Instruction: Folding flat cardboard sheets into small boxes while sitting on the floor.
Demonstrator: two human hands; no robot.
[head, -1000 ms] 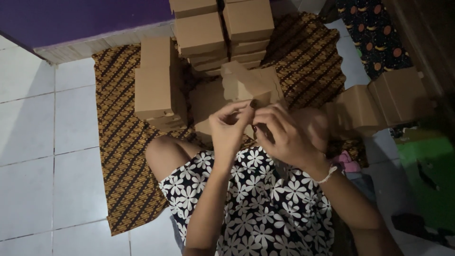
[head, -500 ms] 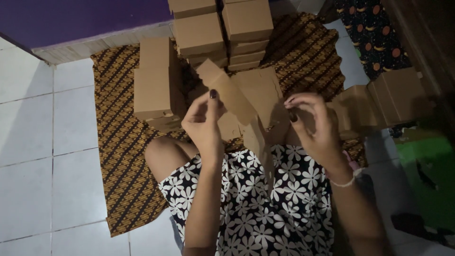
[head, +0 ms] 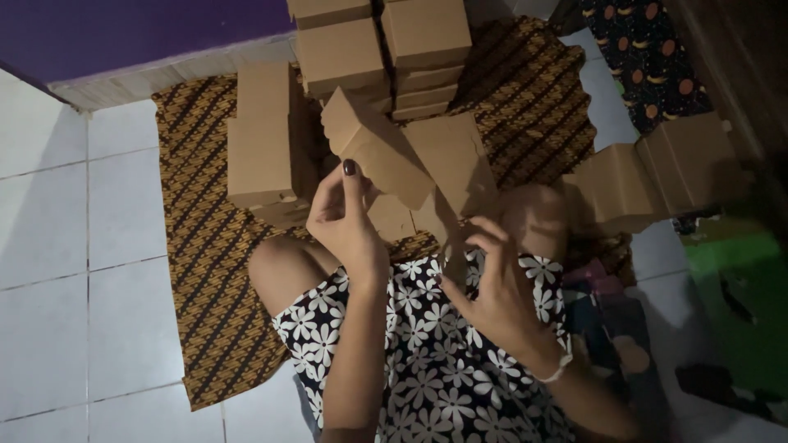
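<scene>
A brown cardboard box [head: 410, 160], partly folded with its flaps spread, is held up over my lap. My left hand [head: 349, 217] grips its left side, thumb on the long folded panel. My right hand [head: 484, 279] pinches a lower flap near the box's bottom edge. I sit on a brown patterned cloth [head: 205, 246], wearing a black dress with white flowers [head: 427, 369].
Finished brown boxes are stacked at the far middle [head: 382, 49] and in a pile at the left [head: 263, 139]. More boxes lie at the right [head: 665, 172]. White floor tiles [head: 74, 246] lie to the left, a green object [head: 739, 303] at the right.
The box was a small folded piece between both hands; it has since been spread open and lifted, my hands moving apart, then the right hand dropping to a lower flap.
</scene>
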